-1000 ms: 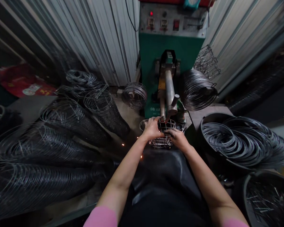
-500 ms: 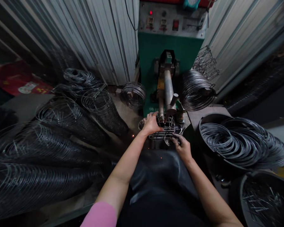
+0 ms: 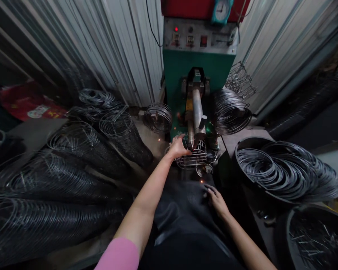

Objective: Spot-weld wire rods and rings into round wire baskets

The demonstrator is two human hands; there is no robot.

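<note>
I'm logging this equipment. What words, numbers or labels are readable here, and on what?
Green machine, white characters above the left hand holding the basket: mostly hidden, unreadable.
Control panel: labels too small.
Clock: numerals too small.
Red bag: yellow print, blurred.
Nothing can be quoted.

I am looking into a small wire-goods workshop: a green welding machine [image 3: 197, 65] with a switch panel [image 3: 199, 37] stands against corrugated sheet-metal walls [image 3: 124, 48], with a wire basket [image 3: 195, 156] under its electrode arm [image 3: 196, 108]. Long stacks of nested wire cages [image 3: 73, 161] lie to my left; a black tub [image 3: 243, 144] of wire rings [image 3: 281, 172] sits to my right.
</note>
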